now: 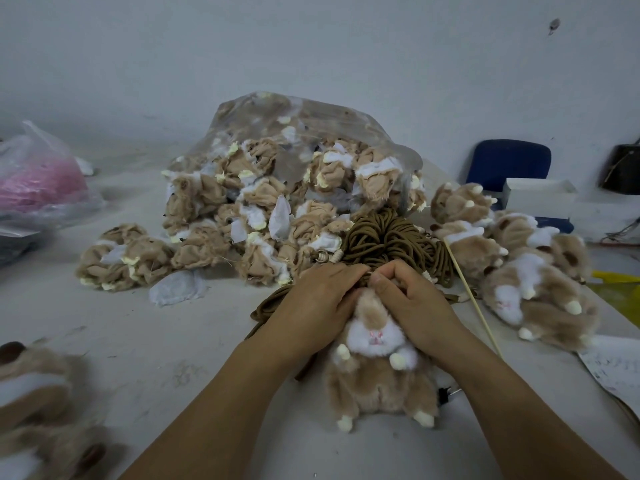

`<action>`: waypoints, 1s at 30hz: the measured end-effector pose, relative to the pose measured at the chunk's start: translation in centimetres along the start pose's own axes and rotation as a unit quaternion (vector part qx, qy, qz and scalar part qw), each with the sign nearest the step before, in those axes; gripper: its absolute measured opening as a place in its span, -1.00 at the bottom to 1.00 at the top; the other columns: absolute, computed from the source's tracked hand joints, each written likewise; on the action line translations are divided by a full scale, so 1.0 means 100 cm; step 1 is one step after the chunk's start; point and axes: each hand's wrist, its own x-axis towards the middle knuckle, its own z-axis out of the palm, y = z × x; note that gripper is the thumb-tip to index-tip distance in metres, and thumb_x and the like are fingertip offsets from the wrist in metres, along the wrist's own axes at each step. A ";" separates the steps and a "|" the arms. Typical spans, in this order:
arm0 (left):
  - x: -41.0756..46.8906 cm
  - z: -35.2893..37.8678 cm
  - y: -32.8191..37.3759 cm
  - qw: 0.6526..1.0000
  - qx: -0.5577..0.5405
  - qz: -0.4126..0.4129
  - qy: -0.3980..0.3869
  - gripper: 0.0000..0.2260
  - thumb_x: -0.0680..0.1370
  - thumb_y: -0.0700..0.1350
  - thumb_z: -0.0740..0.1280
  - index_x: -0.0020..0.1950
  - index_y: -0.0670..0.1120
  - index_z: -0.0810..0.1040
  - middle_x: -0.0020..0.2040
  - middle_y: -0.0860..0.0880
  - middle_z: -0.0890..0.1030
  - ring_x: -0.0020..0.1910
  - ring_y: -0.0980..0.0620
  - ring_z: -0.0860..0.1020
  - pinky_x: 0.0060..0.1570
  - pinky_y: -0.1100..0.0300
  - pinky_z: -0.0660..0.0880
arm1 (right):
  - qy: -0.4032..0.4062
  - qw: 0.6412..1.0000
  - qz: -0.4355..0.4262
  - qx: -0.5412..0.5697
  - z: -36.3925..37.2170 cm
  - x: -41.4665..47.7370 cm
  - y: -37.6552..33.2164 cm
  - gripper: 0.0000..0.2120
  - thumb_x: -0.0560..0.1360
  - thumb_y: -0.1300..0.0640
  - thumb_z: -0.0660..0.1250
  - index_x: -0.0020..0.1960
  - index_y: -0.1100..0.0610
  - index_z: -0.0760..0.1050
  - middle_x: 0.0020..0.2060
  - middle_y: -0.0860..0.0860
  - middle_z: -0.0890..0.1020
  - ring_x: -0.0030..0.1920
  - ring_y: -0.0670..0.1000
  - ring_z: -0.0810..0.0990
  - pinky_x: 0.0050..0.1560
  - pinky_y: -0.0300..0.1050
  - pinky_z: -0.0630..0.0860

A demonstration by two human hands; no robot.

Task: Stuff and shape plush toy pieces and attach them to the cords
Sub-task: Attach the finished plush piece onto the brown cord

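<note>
Plush toy [377, 375] lies face-up on the near tabletop [166, 341]. The left hand [318, 306] grips its head and the right hand [412, 306] pinches its top. Brown cords [388, 237] crowd just beyond, a thin stick [474, 299] beside them, finished toys [519, 265] to the right. Farther back is a clear bag [311, 133] of unstuffed pieces.

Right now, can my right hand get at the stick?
Probably yes: the stick lies uncovered just right of the right hand, though that hand is busy gripping the toy.

hands [311, 306] [412, 306] x2, bags [346, 116] [34, 157] x2, stick [472, 296] x1
</note>
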 end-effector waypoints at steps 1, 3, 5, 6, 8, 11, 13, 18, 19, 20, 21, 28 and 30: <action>-0.001 0.001 0.000 1.000 0.000 -0.001 0.001 -0.71 0.67 -0.19 0.21 0.38 -0.19 0.49 0.17 -0.12 0.60 0.14 -0.08 0.52 0.18 0.03 0.40 | -0.001 1.000 0.001 0.000 0.000 0.000 0.000 -0.84 0.60 0.06 0.22 -0.16 -0.01 0.44 -0.42 -0.28 0.52 -0.38 -0.27 0.46 -0.37 -0.44 0.35; -0.001 0.003 -0.001 1.000 0.009 -0.001 -0.003 -0.71 0.67 -0.21 0.18 0.39 -0.20 0.47 0.20 -0.14 0.58 0.16 -0.09 0.51 0.20 0.05 0.37 | -0.002 1.000 0.001 0.000 -0.001 0.001 0.001 -0.85 0.59 0.05 0.21 -0.15 -0.01 0.44 -0.40 -0.28 0.52 -0.37 -0.27 0.46 -0.36 -0.43 0.36; 0.000 0.003 -0.002 0.999 0.031 0.005 -0.015 -0.68 0.66 -0.18 0.17 0.39 -0.22 0.47 0.23 -0.17 0.57 0.20 -0.13 0.50 0.24 0.03 0.36 | -0.004 1.000 0.003 0.006 -0.001 0.000 0.002 -0.85 0.59 0.04 0.21 -0.15 -0.02 0.44 -0.39 -0.25 0.52 -0.36 -0.25 0.45 -0.35 -0.41 0.37; 0.001 0.003 -0.002 0.999 0.039 0.012 -0.020 -0.66 0.65 -0.14 0.16 0.38 -0.24 0.48 0.23 -0.19 0.58 0.21 -0.15 0.51 0.25 0.01 0.36 | -0.005 1.000 0.005 0.011 -0.001 0.000 0.003 -0.85 0.59 0.04 0.21 -0.15 -0.02 0.45 -0.38 -0.24 0.52 -0.36 -0.24 0.46 -0.35 -0.40 0.37; 0.001 0.004 -0.002 0.999 0.025 0.013 -0.022 -0.65 0.65 -0.11 0.15 0.35 -0.24 0.50 0.20 -0.19 0.59 0.18 -0.15 0.52 0.22 0.01 0.38 | -0.003 1.000 0.009 0.021 0.000 -0.001 0.003 -0.85 0.59 0.04 0.21 -0.15 -0.02 0.45 -0.38 -0.21 0.52 -0.35 -0.23 0.45 -0.33 -0.36 0.39; -0.003 0.004 0.000 1.000 -0.025 0.004 0.000 -0.68 0.63 -0.14 0.22 0.36 -0.18 0.51 0.16 -0.13 0.59 0.13 -0.05 0.50 0.15 0.17 0.37 | 0.009 1.000 0.013 0.023 0.000 -0.001 0.003 -0.84 0.59 0.06 0.22 -0.17 -0.01 0.44 -0.39 -0.21 0.51 -0.36 -0.24 0.43 -0.32 -0.36 0.38; -0.005 0.004 0.002 1.000 -0.023 -0.010 0.019 -0.64 0.59 -0.08 0.18 0.33 -0.17 0.54 0.11 -0.12 0.59 0.08 -0.04 0.50 0.13 0.16 0.37 | 0.010 0.999 0.014 0.029 0.001 -0.001 0.002 -0.85 0.59 0.08 0.23 -0.17 0.00 0.45 -0.40 -0.22 0.51 -0.36 -0.24 0.43 -0.30 -0.33 0.39; -0.006 0.002 0.005 1.000 -0.001 -0.009 0.029 -0.66 0.62 -0.13 0.19 0.34 -0.22 0.54 0.07 -0.18 0.58 0.05 -0.11 0.50 0.09 -0.04 0.40 | 0.010 0.998 0.023 0.063 0.003 -0.002 -0.001 -0.83 0.59 0.10 0.22 -0.18 0.01 0.43 -0.44 -0.23 0.49 -0.38 -0.22 0.42 -0.29 -0.28 0.38; -0.006 0.001 0.006 1.000 0.003 -0.002 0.029 -0.65 0.64 -0.13 0.18 0.37 -0.23 0.51 0.07 -0.20 0.58 0.04 -0.13 0.51 0.08 -0.06 0.41 | 0.007 0.998 0.026 0.065 0.003 -0.002 -0.001 -0.83 0.60 0.10 0.21 -0.18 0.01 0.43 -0.44 -0.24 0.49 -0.38 -0.23 0.41 -0.28 -0.27 0.38; -0.007 0.000 0.007 1.000 0.011 0.005 0.029 -0.62 0.65 -0.11 0.14 0.39 -0.24 0.49 0.06 -0.22 0.57 0.02 -0.15 0.51 0.05 -0.07 0.43 | 0.002 0.997 0.028 0.066 0.004 -0.002 -0.001 -0.82 0.61 0.09 0.20 -0.17 0.01 0.42 -0.43 -0.24 0.49 -0.38 -0.24 0.41 -0.26 -0.26 0.37; -0.007 -0.001 0.008 0.999 0.018 0.009 0.029 -0.57 0.64 -0.06 0.08 0.40 -0.25 0.48 0.05 -0.23 0.57 0.00 -0.16 0.52 0.01 -0.06 0.44 | -0.002 0.997 0.030 0.065 0.004 -0.002 -0.001 -0.82 0.61 0.09 0.19 -0.17 0.01 0.42 -0.43 -0.24 0.48 -0.38 -0.24 0.41 -0.25 -0.25 0.36; -0.007 0.005 0.004 0.999 0.031 0.025 0.028 -0.73 0.63 -0.22 0.24 0.31 -0.25 0.52 0.05 -0.17 0.56 -0.01 -0.11 0.51 0.02 -0.09 0.44 | -0.006 0.998 0.017 0.061 0.002 -0.003 0.000 -0.82 0.61 0.09 0.20 -0.17 0.02 0.42 -0.44 -0.23 0.49 -0.38 -0.23 0.41 -0.28 -0.24 0.39; -0.008 0.006 0.004 0.999 0.021 0.026 0.029 -0.72 0.64 -0.18 0.21 0.32 -0.22 0.51 0.07 -0.15 0.55 -0.01 -0.09 0.51 0.01 -0.06 0.44 | -0.004 0.999 0.008 0.054 0.002 -0.003 0.000 -0.83 0.61 0.09 0.20 -0.17 0.01 0.42 -0.44 -0.24 0.50 -0.39 -0.25 0.41 -0.32 -0.31 0.38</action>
